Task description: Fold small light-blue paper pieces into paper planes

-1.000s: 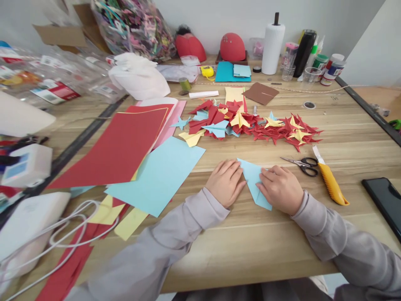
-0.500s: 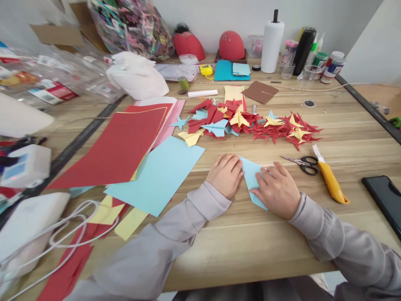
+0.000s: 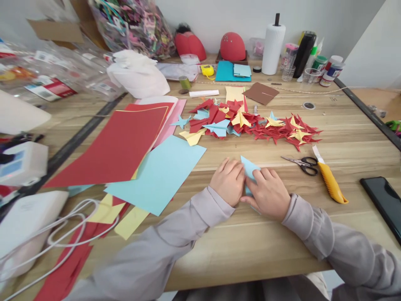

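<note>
A folded piece of light blue paper (image 3: 249,166) lies on the wooden table, mostly covered by my hands, with a pointed corner showing at its far end. My left hand (image 3: 228,180) holds down its left edge with the fingers bent and close together. From the right, my right hand (image 3: 268,192) presses on the paper, fingers curved over it and thumb nearly touching the left hand. Beyond the hands lies a heap of red, yellow and blue folded paper shapes (image 3: 219,125). Small black-handled scissors (image 3: 305,164) and a yellow utility knife (image 3: 330,179) lie to the right.
Large blue (image 3: 166,175) and red sheets (image 3: 115,146) lie to the left, near yellow strips (image 3: 131,221) and a white cable (image 3: 83,228). A black phone (image 3: 382,205) rests at the right. Bottles, a tape measure (image 3: 207,71) and red domed objects (image 3: 232,46) stand behind.
My right hand has moved left, closer to my left hand. The blue paper looks narrower, its right side folded over, and less of it shows.
</note>
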`<action>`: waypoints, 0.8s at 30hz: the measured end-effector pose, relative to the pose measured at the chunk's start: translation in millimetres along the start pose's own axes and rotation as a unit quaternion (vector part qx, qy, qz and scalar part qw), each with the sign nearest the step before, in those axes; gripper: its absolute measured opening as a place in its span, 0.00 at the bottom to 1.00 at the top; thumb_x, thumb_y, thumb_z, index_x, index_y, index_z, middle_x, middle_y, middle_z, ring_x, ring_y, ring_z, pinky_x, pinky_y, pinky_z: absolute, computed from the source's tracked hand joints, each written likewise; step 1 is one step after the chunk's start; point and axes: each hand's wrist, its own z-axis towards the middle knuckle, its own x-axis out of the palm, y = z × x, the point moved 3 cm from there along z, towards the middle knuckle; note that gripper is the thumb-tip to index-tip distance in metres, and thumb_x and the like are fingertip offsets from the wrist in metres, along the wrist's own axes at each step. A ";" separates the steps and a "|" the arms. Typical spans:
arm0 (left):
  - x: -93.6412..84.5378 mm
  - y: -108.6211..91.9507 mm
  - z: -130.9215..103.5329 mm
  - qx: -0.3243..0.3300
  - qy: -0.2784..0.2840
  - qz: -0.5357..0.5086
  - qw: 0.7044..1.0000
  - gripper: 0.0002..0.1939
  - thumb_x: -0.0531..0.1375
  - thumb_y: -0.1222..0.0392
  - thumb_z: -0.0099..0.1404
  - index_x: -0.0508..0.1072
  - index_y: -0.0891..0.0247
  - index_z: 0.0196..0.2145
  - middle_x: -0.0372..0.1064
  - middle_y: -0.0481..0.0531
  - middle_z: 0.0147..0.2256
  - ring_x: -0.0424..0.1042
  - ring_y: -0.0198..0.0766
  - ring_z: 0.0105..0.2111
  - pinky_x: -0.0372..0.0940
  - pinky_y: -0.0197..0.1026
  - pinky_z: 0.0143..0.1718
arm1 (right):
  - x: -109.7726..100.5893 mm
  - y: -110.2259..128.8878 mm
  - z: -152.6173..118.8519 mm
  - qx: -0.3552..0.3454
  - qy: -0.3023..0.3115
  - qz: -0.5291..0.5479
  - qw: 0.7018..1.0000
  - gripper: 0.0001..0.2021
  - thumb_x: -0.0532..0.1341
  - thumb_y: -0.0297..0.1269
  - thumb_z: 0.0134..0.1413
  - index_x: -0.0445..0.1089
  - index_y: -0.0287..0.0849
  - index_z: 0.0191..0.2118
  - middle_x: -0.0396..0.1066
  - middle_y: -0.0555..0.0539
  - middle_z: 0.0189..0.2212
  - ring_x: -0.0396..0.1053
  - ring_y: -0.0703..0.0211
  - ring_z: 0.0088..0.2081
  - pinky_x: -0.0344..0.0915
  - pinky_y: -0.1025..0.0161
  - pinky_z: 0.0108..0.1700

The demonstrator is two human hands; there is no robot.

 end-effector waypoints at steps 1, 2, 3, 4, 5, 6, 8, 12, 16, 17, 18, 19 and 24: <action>-0.3 -1.6 -0.8 0.003 0.002 0.002 1.000 0.16 0.49 0.62 0.62 0.74 0.69 0.41 0.70 0.60 0.44 0.63 0.49 0.49 0.55 0.55 0.54 | -0.2 -0.1 -0.3 -0.002 0.001 0.001 1.000 0.31 0.43 0.59 0.55 0.68 0.37 0.45 0.63 0.40 0.35 0.54 0.51 0.36 0.47 0.56 0.36; -0.4 -3.0 -1.3 0.002 0.005 0.006 1.000 0.16 0.49 0.62 0.62 0.74 0.69 0.41 0.70 0.60 0.44 0.63 0.49 0.49 0.55 0.56 0.54 | -0.3 -0.3 -0.6 -0.004 0.002 0.003 1.000 0.32 0.42 0.59 0.55 0.68 0.37 0.44 0.63 0.40 0.35 0.54 0.51 0.36 0.47 0.56 0.36; -0.3 -4.2 -1.7 0.000 0.008 0.012 1.000 0.16 0.49 0.62 0.62 0.73 0.69 0.42 0.70 0.61 0.45 0.63 0.50 0.49 0.55 0.56 0.54 | -0.4 -0.7 -0.8 -0.005 0.005 0.005 1.000 0.32 0.42 0.60 0.55 0.68 0.37 0.44 0.63 0.40 0.35 0.54 0.51 0.36 0.47 0.56 0.36; 0.1 -5.3 -1.8 -0.005 0.012 0.017 1.000 0.17 0.49 0.63 0.62 0.73 0.70 0.42 0.69 0.62 0.45 0.63 0.51 0.50 0.55 0.56 0.54 | -0.3 -1.1 -1.0 -0.005 0.007 0.006 1.000 0.32 0.42 0.60 0.55 0.68 0.38 0.44 0.63 0.40 0.36 0.54 0.51 0.36 0.47 0.56 0.36; 0.6 -6.3 -1.6 -0.010 0.016 0.021 1.000 0.17 0.50 0.63 0.62 0.73 0.72 0.43 0.69 0.63 0.46 0.62 0.52 0.50 0.56 0.56 0.53 | -0.3 -1.5 -1.2 -0.005 0.010 0.008 1.000 0.32 0.42 0.60 0.55 0.68 0.38 0.45 0.63 0.40 0.36 0.54 0.51 0.36 0.47 0.56 0.36; 1.3 -7.1 -1.1 -0.015 0.020 0.021 0.999 0.18 0.50 0.63 0.62 0.72 0.73 0.44 0.68 0.65 0.46 0.62 0.52 0.51 0.56 0.55 0.53 | -0.2 -2.0 -1.3 -0.005 0.012 0.010 1.000 0.32 0.41 0.60 0.55 0.68 0.38 0.45 0.63 0.40 0.36 0.54 0.51 0.37 0.47 0.56 0.36; 2.9 -7.4 0.6 -0.029 0.027 0.017 0.999 0.19 0.49 0.63 0.62 0.71 0.75 0.45 0.68 0.66 0.47 0.61 0.53 0.51 0.56 0.55 0.53 | 0.0 -2.7 -1.5 -0.004 0.013 0.013 1.000 0.32 0.41 0.60 0.55 0.68 0.38 0.45 0.63 0.40 0.36 0.54 0.51 0.37 0.48 0.56 0.36; 5.7 -4.2 4.9 -0.050 0.030 0.027 0.998 0.19 0.48 0.63 0.63 0.71 0.76 0.46 0.68 0.65 0.47 0.62 0.51 0.51 0.58 0.54 0.52 | 0.4 -2.8 -1.9 -0.015 0.015 0.015 1.000 0.34 0.41 0.62 0.53 0.67 0.37 0.47 0.63 0.40 0.36 0.55 0.50 0.37 0.49 0.55 0.36; 8.4 0.0 7.0 -0.047 0.023 0.044 0.998 0.19 0.47 0.64 0.63 0.70 0.75 0.46 0.68 0.63 0.48 0.63 0.50 0.50 0.57 0.52 0.53 | 0.2 -2.7 -2.1 -0.017 0.018 0.014 1.000 0.36 0.42 0.63 0.52 0.63 0.37 0.52 0.63 0.40 0.37 0.55 0.49 0.37 0.49 0.55 0.36; 9.2 1.2 7.3 -0.047 0.023 0.045 0.998 0.19 0.47 0.64 0.63 0.70 0.74 0.46 0.68 0.62 0.48 0.63 0.50 0.50 0.57 0.52 0.53 | 0.0 -2.6 -2.1 -0.016 0.018 0.014 1.000 0.37 0.42 0.63 0.52 0.62 0.37 0.53 0.63 0.40 0.37 0.55 0.49 0.37 0.49 0.55 0.36; 9.9 2.6 7.7 -0.048 0.025 0.043 0.998 0.19 0.47 0.64 0.63 0.70 0.74 0.47 0.68 0.62 0.48 0.63 0.50 0.50 0.57 0.52 0.53 | -0.2 -2.5 -2.0 -0.016 0.018 0.014 1.000 0.37 0.42 0.63 0.51 0.62 0.37 0.53 0.63 0.40 0.37 0.55 0.49 0.38 0.49 0.55 0.36; 10.5 4.0 8.3 -0.049 0.028 0.038 0.998 0.19 0.48 0.64 0.63 0.70 0.73 0.47 0.68 0.62 0.48 0.62 0.50 0.51 0.57 0.53 0.53 | -0.4 -2.4 -1.9 -0.015 0.018 0.014 1.000 0.37 0.42 0.64 0.51 0.61 0.37 0.54 0.63 0.40 0.37 0.55 0.48 0.38 0.49 0.55 0.37; 10.0 14.9 14.9 -0.068 0.039 0.010 0.997 0.19 0.47 0.63 0.64 0.69 0.70 0.48 0.67 0.60 0.49 0.61 0.50 0.51 0.54 0.55 0.54 | -2.0 -2.1 -1.7 -0.018 0.014 0.014 1.000 0.37 0.45 0.62 0.51 0.59 0.35 0.55 0.63 0.39 0.38 0.55 0.49 0.38 0.49 0.55 0.37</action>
